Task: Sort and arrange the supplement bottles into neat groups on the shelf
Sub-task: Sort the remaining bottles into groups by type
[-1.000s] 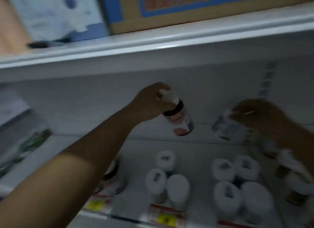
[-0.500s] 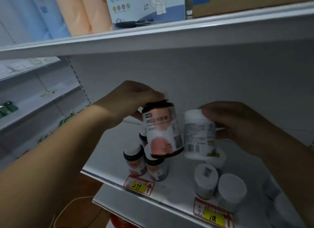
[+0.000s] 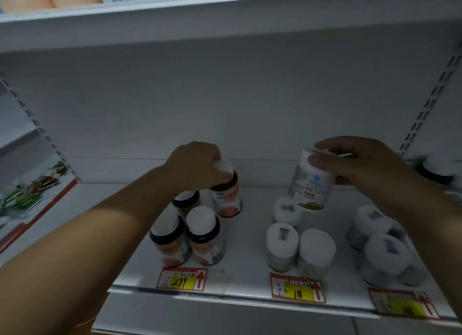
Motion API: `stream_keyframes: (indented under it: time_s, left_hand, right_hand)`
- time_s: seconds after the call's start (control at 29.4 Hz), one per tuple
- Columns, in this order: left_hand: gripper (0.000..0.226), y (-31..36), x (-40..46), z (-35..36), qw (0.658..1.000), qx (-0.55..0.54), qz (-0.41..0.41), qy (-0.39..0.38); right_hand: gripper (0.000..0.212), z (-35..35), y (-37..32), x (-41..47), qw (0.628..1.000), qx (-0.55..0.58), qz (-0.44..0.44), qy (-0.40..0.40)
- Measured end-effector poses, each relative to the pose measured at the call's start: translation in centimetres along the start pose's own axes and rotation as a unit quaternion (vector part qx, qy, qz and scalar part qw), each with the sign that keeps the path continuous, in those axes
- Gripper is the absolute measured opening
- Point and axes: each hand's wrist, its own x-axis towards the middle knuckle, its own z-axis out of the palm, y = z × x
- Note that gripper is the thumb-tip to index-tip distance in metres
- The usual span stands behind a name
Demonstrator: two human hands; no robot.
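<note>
Two hands (image 3: 197, 164) (image 3: 360, 164), one bottle (image 3: 226, 197) (image 3: 310, 184) each.

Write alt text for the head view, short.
Two bare hands place supplement bottles on a white shelf: the left hand grips the cap of a pink-labelled bottle standing behind three like it, while the right hand holds a white bottle tilted above a cluster of white-capped ones. Price tags reading 299 and 18 line the front edge.
</note>
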Motion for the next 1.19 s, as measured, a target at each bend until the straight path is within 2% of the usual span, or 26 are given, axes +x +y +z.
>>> stream_keyframes:
  time_s: [0.1, 0.17, 0.34, 0.41, 0.54, 0.61, 0.68, 0.71, 0.78, 0.82, 0.88, 0.99, 1.09, 1.12, 1.19]
  left_hand:
    - [0.065, -0.7, 0.2, 1.1, 0.996, 0.083, 0.015, -0.002]
    - [0.065, -1.1, 0.1, 1.8, 0.992, 0.124, 0.024, -0.007]
    - [0.061, -1.6, -0.3, 2.9, 0.989, 0.122, 0.011, -0.079]
    - [0.057, -1.7, -0.5, 3.1, 0.987, 0.121, 0.003, -0.102]
    - [0.071, -2.6, -0.7, 3.6, 0.977, 0.153, -0.046, -0.142]
    - [0.085, -2.2, 0.0, 4.4, 0.98, 0.17, -0.035, -0.102]
    - [0.1, -1.8, -0.1, 4.5, 0.994, 0.098, -0.016, -0.047]
    - [0.097, -0.5, 0.4, 4.5, 0.999, 0.036, 0.019, -0.019]
    - [0.062, 2.9, 0.8, 3.7, 0.992, -0.076, 0.091, 0.046]
    - [0.041, 5.2, 1.1, 3.1, 0.983, -0.108, 0.133, 0.067]
    - [0.024, 10.0, 1.2, 2.0, 0.97, -0.134, 0.187, 0.073]
    - [0.04, 16.1, 2.4, 2.0, 0.957, -0.202, 0.202, 0.053]
    - [0.037, 22.5, 5.1, 3.5, 0.949, -0.22, 0.224, 0.02]
    - [0.039, 24.9, 6.3, 4.0, 0.948, -0.222, 0.226, 0.002]
    - [0.041, 29.8, 8.9, 5.3, 0.946, -0.242, 0.214, -0.036]
  right_hand:
    - [0.026, -1.2, 1.8, 0.1, 0.996, -0.061, 0.039, 0.048]
    - [0.029, -1.2, 3.1, 0.2, 0.99, -0.124, 0.05, 0.048]
    - [0.041, 0.5, 6.0, 0.5, 0.959, -0.277, 0.064, -0.021]
    - [0.048, 1.4, 6.6, 0.3, 0.951, -0.293, 0.088, -0.052]
    - [0.042, 3.2, 7.5, -0.6, 0.949, -0.29, 0.089, -0.085]
    - [0.051, 2.5, 8.1, -1.3, 0.953, -0.277, 0.093, -0.077]
    - [0.062, 3.0, 8.2, -1.4, 0.954, -0.266, 0.089, -0.104]
    - [0.067, 2.5, 8.3, -1.5, 0.956, -0.258, 0.091, -0.108]
    - [0.069, 1.0, 8.1, -1.4, 0.962, -0.242, 0.083, -0.099]
    - [0.065, -0.3, 8.1, -1.3, 0.964, -0.242, 0.073, -0.08]
    - [0.053, -4.0, 8.4, -1.2, 0.969, -0.243, 0.042, -0.021]
    - [0.032, -11.8, 9.7, -0.8, 0.972, -0.212, 0.032, 0.097]
    - [0.025, -20.4, 13.1, 0.4, 0.95, -0.243, 0.061, 0.186]
    - [0.027, -23.1, 14.5, 0.7, 0.95, -0.228, 0.084, 0.197]
    - [0.036, -27.3, 17.1, 1.6, 0.954, -0.21, 0.134, 0.164]
